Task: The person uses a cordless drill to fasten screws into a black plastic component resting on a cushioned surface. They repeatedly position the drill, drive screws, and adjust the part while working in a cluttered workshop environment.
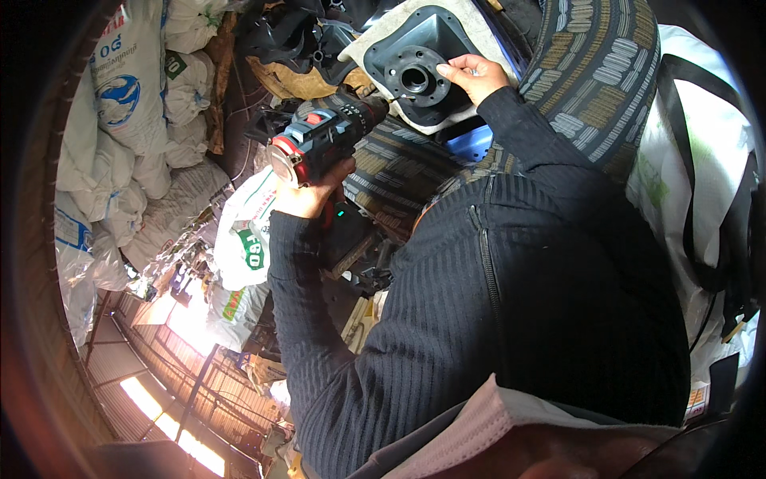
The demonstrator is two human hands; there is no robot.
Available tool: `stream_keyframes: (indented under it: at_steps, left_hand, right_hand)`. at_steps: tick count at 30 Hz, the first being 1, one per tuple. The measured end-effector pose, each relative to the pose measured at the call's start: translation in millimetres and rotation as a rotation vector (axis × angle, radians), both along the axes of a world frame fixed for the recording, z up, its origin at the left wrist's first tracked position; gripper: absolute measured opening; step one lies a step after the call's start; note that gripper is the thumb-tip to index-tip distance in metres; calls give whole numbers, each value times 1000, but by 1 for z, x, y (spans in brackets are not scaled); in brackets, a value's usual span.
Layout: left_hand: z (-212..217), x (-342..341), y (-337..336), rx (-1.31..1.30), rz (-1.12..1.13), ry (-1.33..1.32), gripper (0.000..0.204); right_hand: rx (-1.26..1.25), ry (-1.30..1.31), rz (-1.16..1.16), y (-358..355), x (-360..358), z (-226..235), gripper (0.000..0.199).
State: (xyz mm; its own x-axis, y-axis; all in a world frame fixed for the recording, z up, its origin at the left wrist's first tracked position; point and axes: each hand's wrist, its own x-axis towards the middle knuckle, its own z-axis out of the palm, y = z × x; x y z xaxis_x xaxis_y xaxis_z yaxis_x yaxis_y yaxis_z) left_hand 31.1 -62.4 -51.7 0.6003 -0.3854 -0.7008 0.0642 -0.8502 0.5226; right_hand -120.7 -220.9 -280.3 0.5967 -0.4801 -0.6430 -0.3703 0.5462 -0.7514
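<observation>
My left hand [313, 195] is wrapped round the grip of a cordless drill [323, 137], black with red and blue-grey parts. The drill's chuck points toward a black flanged part [427, 48], which has a squarish, hollow body and a round disc with a centre hole and smaller holes around it. At the right edge of that disc, the thumb and forefinger of my right hand [479, 77] are pinched together; anything between them is too small to make out. A pale board [373, 40] lies under the part.
A patterned round cushion or tyre-like ring [594, 72] curves along the right, with more of the same pattern [399, 172] below the drill. White sacks [132, 88] are stacked at left. Black plastic pieces [287, 36] lie at the top. A white bag with black straps [706, 160] is at far right.
</observation>
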Motion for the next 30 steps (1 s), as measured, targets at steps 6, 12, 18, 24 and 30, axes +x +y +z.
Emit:
stream_keyframes:
  at_steps: [6, 12, 18, 24, 30]
  left_hand:
    - [-2, 3, 1, 11, -30, 5, 31]
    - [-1, 5, -6, 36, -83, 30, 31]
    - [-2, -5, 2, -95, -80, 16, 37]
    - [-2, -8, -1, -66, -457, -141, 38]
    - [-1, -17, 14, -9, -508, -282, 40]
  right_hand:
    - [41, -20, 1, 2, 0, -6, 28]
    - [31, -29, -15, 2, -1, -7, 28]
    - [40, -19, -33, 2, 1, -1, 28]
    - [-31, -41, -143, 3, -1, 0, 24]
    - [-728, -322, 155, 2, -5, 37, 18]
